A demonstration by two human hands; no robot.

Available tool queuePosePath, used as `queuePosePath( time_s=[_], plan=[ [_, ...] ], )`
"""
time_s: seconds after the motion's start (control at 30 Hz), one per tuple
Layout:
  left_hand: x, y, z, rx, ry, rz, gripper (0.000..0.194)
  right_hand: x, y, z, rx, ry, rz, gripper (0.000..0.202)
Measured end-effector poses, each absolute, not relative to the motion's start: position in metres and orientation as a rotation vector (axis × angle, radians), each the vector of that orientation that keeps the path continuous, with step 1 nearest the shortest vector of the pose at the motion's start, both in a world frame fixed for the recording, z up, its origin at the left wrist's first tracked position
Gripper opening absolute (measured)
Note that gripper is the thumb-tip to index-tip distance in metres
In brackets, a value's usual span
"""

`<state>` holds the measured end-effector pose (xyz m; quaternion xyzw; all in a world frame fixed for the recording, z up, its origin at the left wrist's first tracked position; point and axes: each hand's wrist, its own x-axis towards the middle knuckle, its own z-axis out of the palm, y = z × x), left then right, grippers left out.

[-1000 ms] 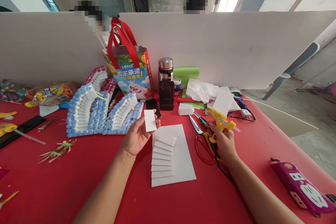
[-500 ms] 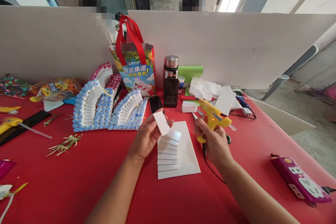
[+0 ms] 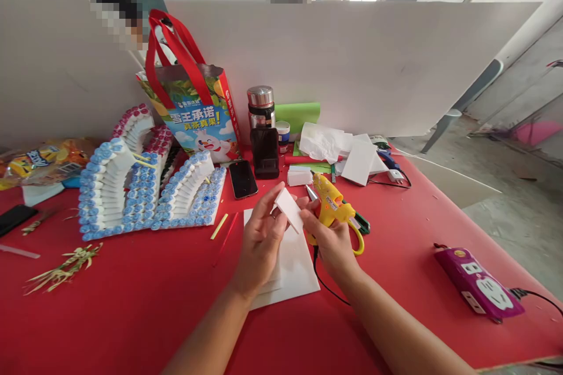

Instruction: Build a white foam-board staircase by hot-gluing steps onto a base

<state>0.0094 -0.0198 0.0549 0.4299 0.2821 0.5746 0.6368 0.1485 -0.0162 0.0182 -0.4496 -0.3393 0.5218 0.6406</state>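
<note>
My left hand (image 3: 263, 237) pinches a small white card (image 3: 289, 211) above a larger white sheet (image 3: 299, 263) on the red table. The fingers of my right hand (image 3: 332, 237) touch the card's right edge. Right behind that hand lies the yellow glue gun (image 3: 328, 202), its cord running down past the sheet. My left hand and forearm hide most of the overlapping white strips on the sheet. A stack of small white cards (image 3: 299, 176) lies beyond the hands.
Blue-and-white rolled-paper models (image 3: 114, 187) stand at the left, beside a patterned bag (image 3: 197, 117). A phone (image 3: 243, 179), a steel flask (image 3: 261, 106) and white papers (image 3: 358, 159) lie farther back. At the right is a purple power strip (image 3: 479, 284).
My right hand has let go of the glue gun, which now rests on the table, and has moved left to the card. The view has shifted, showing a yellow stick left of the sheet.
</note>
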Motion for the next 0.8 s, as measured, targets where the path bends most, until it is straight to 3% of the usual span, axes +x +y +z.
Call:
queuePosePath(
  time_s=[0.33, 0.8],
  plan=[
    [-0.032, -0.001, 0.055, 0.545, 0.522, 1.229, 0.043, 0.17, -0.001, 0.022, -0.99, -0.796, 1.14, 0.028],
    [-0.018, -0.014, 0.046, 0.818, 0.527, 1.073, 0.033, 0.161, -0.016, 0.031, -0.85, -0.953, 1.237, 0.026]
  ],
)
